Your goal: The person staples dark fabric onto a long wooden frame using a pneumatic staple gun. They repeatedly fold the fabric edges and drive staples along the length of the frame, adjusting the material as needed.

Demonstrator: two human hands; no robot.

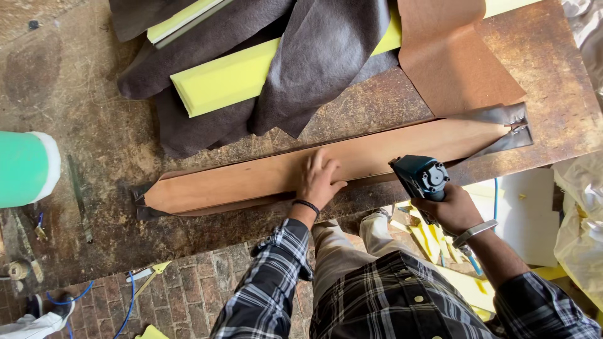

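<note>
Wearer's clothing: long-sleeved plaid shirt, dark blue-grey with white and black checks, small pale buttons down the front. Left cuff rolled, sits just below a thin black wristband on the left hand. Right hand carries a silver metal bracelet above the shirt's right sleeve. Light khaki trousers show just above the shirt's hem.
</note>
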